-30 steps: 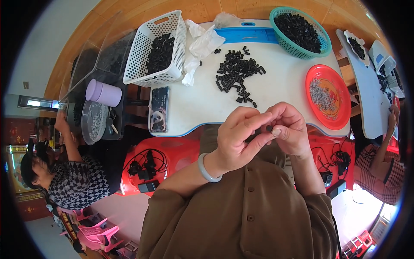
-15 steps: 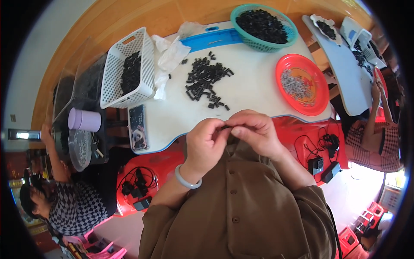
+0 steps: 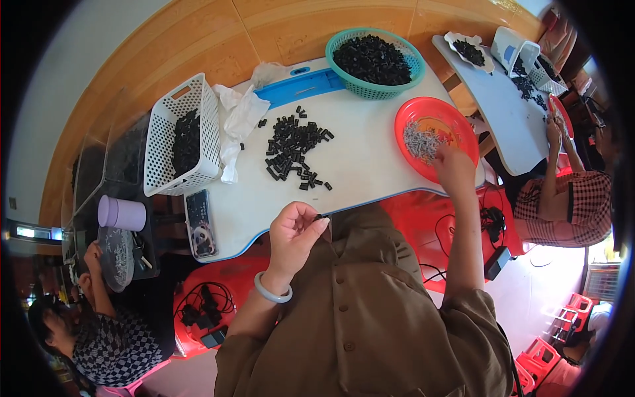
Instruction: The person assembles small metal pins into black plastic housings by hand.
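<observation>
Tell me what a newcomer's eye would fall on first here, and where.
Probably the bright red plate at the right of the white table, with the right hand at its small grey pieces. Next, the loose heap of black pieces left of the plate, and the green basket full of dark pieces at the far edge.

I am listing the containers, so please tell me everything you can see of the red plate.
The red plate is round and shallow, apparently plastic, with a wide rim and an orange-patterned middle. It rests open side up on the white table, near its right end, small grey pieces heaped in its left part. The right hand reaches over it; fingertip contact is hidden.
</observation>
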Tool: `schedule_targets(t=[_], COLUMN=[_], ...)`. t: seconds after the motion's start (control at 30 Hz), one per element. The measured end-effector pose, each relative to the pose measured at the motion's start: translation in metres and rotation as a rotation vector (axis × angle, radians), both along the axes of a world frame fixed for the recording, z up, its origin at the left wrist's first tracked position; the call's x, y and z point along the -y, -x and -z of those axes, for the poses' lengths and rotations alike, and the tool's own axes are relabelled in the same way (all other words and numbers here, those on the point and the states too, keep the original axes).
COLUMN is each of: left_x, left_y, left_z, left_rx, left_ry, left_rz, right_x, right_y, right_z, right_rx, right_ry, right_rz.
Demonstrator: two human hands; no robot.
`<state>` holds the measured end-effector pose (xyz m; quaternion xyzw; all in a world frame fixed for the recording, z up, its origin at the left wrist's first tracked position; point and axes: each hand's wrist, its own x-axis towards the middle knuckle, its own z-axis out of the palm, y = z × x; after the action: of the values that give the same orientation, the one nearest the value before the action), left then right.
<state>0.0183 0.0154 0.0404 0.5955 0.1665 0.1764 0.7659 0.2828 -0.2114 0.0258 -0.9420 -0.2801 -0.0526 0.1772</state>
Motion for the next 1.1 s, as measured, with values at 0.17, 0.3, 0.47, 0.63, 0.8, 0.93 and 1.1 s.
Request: schedule_targets(t=[0.17, 0.3, 0.47, 0.63, 0.8, 0.93, 1.1], left_x=[0.005, 0.01, 0.011, 0.011, 0.015, 0.016, 0.016], left_y=[-0.005, -0.009, -0.007, -0.004, -0.006, -0.006, 0.005], left_z=[0.008, 0.01, 0.014, 0.012, 0.007, -0.005, -0.026], left_rx=[-0.004, -0.033, -0.053, -0.067, -0.006, 0.045, 0.069], left_ry=[0.033, 0.013, 0.006, 0.025, 0.095, 0.16, 0.222], left_rz=[-0.001, 0.022, 0.007, -0.008, 0.016, 0.044, 0.139], right_x=[0.015, 0.013, 0.003, 0.005, -0.003, -0.02, -0.06], right_y=[-0.014, -0.027, -0.021, -0.028, -0.026, 0.002, 0.066], right_z=[0.012, 0.041, 0.039, 0.052, 0.052, 0.025, -0.012], right_rx=[-0.131, -0.055, -0.009, -0.229, -0.317, -0.601, -0.875], right_ry=[0.142, 0.097, 0.035, -0.472, -0.852, -0.967, -1.232], right_rz=[0.085, -0.008, -0.081, 0.021, -0.014, 0.039, -0.301])
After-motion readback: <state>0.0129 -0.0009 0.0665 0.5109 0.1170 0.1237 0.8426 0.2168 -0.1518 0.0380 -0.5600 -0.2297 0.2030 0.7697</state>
